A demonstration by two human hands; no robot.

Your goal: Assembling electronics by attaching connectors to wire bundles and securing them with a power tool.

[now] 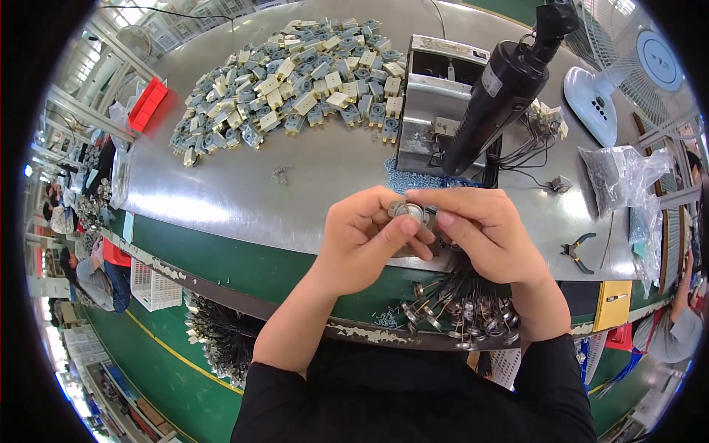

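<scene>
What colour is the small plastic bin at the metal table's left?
Red; the plastic bin shows best in the head view.

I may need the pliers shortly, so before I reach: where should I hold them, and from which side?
Probably best by both handles of the pliers, with the right hand coming from above and the right. The pliers lie on the metal bench, nose toward the left, with the handles splayed apart toward the right, so the hand can close around both.
</scene>
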